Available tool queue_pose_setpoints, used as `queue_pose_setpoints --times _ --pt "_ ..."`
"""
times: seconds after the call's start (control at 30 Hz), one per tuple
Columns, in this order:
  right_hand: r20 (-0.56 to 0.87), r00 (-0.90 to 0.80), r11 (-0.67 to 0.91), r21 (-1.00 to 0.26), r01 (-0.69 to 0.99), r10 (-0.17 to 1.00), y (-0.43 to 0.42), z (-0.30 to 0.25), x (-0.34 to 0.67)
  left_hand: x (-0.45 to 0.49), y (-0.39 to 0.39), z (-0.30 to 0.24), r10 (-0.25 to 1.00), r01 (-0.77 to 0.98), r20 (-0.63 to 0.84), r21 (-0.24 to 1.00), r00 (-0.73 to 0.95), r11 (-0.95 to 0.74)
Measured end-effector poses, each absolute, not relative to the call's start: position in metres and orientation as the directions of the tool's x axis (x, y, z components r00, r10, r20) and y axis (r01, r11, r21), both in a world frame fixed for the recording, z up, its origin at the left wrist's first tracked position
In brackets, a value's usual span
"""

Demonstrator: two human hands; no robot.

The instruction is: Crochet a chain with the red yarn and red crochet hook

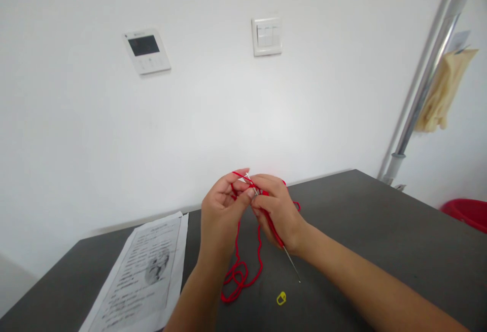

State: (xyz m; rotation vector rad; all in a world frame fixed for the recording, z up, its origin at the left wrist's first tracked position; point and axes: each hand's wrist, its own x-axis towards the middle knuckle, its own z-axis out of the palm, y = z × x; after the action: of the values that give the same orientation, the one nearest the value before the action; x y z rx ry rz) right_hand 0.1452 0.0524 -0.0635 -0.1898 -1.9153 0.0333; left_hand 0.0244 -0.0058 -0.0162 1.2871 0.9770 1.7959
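Observation:
My right hand (279, 210) is closed round a crochet hook (274, 230) with a red grip; its thin metal end sticks out below toward the table, and its silver tip points up between my hands. Red yarn (240, 281) runs over the raised index finger of my left hand (224, 205) and across the hook near its tip. Thumb and fingers of the left hand pinch the yarn close to the hook. The small worked piece is mostly hidden by my fingers. Loose yarn hangs down and lies in loops on the dark table (323, 291).
A yellow stitch marker (281, 298) lies in front of my right hand. Printed sheets (140, 276) are at the left. Behind stands a white wall with a switch (267, 36) and a panel (147, 52). A red basin (466, 212) and metal pole (429, 78) are at the right.

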Motion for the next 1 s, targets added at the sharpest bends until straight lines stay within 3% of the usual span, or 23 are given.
queue_pose_setpoints --times 0.07,0.17,0.4,0.57,0.73,0.87,0.93,1.0 --pt "0.959 -0.268 0.99 -0.055 0.133 0.089 0.051 -0.063 0.146 0.019 -0.002 -0.015 0.926 -0.286 0.345 0.881 -0.156 -0.377" --pt "0.951 -0.3 0.997 -0.068 0.028 0.074 0.046 -0.05 0.153 0.003 0.002 -0.011 0.962 -0.304 0.273 0.914 -0.029 -0.269" --pt "0.869 -0.39 0.914 -0.381 -0.136 0.304 0.034 -0.024 0.174 -0.019 0.001 -0.01 0.959 -0.213 0.254 0.951 0.122 -0.225" --pt "0.805 -0.373 0.788 -0.565 -0.246 0.461 0.029 -0.021 0.179 -0.022 -0.001 -0.007 0.956 -0.286 0.275 0.929 0.102 -0.237" --pt "0.666 -0.325 0.562 -0.744 -0.362 0.671 0.025 -0.021 0.175 -0.023 -0.003 -0.004 0.96 -0.395 0.254 0.899 0.117 -0.189" --pt "0.539 -0.362 0.305 -0.788 -0.534 0.76 0.027 -0.024 0.169 -0.018 -0.002 -0.005 0.947 -0.506 0.239 0.857 0.214 -0.102" --pt "0.555 -0.359 0.32 -0.78 -0.537 0.75 0.028 -0.024 0.168 -0.015 -0.001 -0.006 0.942 -0.564 0.237 0.823 0.238 -0.065" --pt "0.653 -0.317 0.486 -0.739 -0.468 0.688 0.028 -0.023 0.171 -0.013 -0.001 -0.006 0.942 -0.599 0.235 0.8 0.24 -0.047"
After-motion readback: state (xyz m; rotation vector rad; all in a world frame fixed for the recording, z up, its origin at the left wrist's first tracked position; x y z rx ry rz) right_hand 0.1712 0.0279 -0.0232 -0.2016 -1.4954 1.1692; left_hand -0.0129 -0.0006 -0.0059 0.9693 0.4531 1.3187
